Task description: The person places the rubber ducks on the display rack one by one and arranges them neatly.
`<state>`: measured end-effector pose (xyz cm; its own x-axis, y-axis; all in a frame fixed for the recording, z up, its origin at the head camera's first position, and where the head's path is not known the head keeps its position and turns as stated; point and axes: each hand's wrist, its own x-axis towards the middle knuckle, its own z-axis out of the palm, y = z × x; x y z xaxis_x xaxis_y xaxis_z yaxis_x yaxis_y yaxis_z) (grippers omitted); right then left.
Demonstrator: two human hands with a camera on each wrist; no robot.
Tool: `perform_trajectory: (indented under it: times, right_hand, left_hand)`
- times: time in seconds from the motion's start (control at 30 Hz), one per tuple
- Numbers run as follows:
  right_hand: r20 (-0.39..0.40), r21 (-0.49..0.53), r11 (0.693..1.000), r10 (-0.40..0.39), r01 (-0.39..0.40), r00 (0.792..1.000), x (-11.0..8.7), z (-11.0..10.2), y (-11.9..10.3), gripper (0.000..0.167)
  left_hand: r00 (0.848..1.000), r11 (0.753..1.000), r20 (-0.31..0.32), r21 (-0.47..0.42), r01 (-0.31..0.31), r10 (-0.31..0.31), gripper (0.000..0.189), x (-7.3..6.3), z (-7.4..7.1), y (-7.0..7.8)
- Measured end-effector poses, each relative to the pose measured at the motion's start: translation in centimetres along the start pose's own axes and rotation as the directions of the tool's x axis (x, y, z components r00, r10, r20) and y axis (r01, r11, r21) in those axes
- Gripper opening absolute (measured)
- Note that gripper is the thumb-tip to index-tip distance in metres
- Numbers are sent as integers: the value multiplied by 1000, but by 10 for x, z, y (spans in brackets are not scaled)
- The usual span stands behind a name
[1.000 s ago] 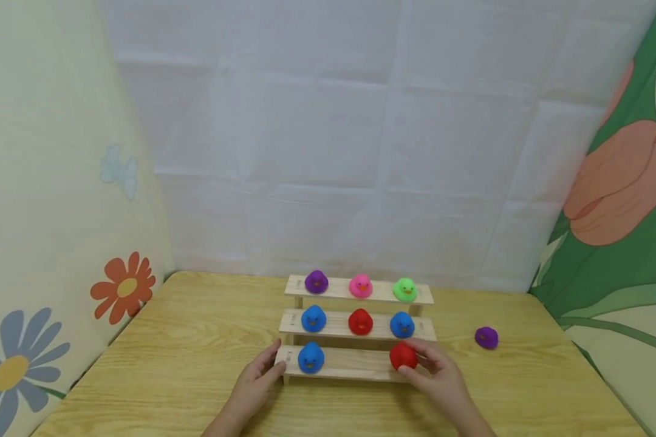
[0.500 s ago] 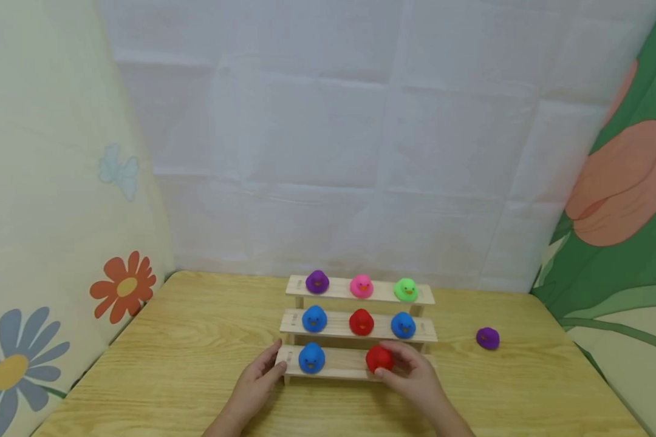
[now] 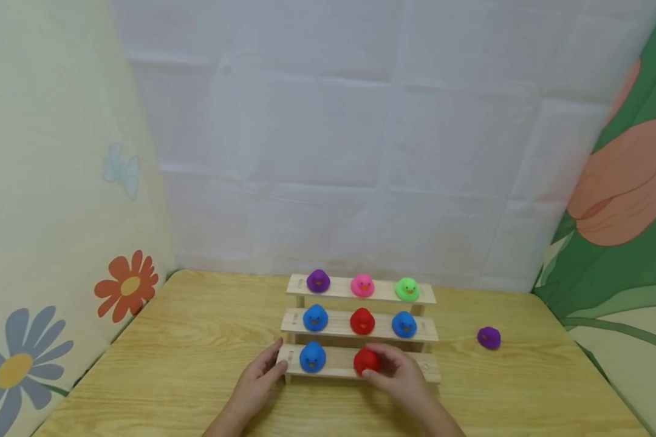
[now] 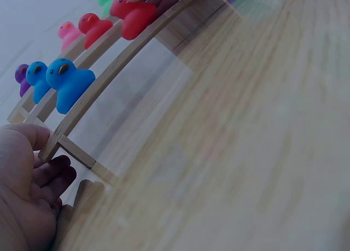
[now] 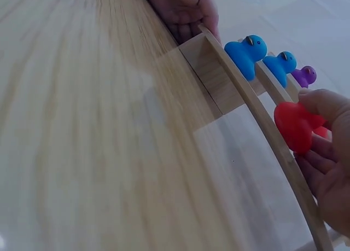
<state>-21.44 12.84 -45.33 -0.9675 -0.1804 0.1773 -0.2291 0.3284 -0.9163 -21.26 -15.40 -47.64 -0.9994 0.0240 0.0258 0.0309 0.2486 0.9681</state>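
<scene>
A three-tier wooden stand (image 3: 336, 365) carries several rubber ducks. My left hand (image 3: 256, 381) holds the left end of its lowest tier, the thumb against the plank's end (image 4: 52, 141) in the left wrist view. My right hand (image 3: 403, 377) pinches a red rubber duck (image 3: 364, 362) between thumb and fingers at the middle of that tier. To its left sits a blue duck (image 3: 312, 357). The middle tier bears a blue duck (image 3: 315, 318), a red duck (image 3: 362, 321) and another blue duck (image 3: 404, 325). On top are purple (image 3: 318, 281), pink (image 3: 362, 286) and green (image 3: 407, 289) ducks.
A loose purple duck (image 3: 489, 338) lies on the wood-grain table (image 3: 186, 340), right of the stand. Behind the table hangs a white cloth (image 3: 328, 152). Flower-printed cloths stand at the left (image 3: 44, 212) and right (image 3: 628, 291) sides.
My right hand has moved the red duck leftward along the lowest tier, from near its right end to the middle. My left hand has stayed at the stand's left end.
</scene>
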Motion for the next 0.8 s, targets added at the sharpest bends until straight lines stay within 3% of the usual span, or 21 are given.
perform_trajectory:
  times: [0.2,0.8]
  right_hand:
    - [16,-33,999,-12,13,1000,2,4,0,42]
    - [42,-75,997,-15,18,999,4,5,1,44]
  left_hand:
    - [1000,1000,5,4,-29,29,55,0,0,0]
    - [1000,999,-2,21,-28,28,54,2,0,-2]
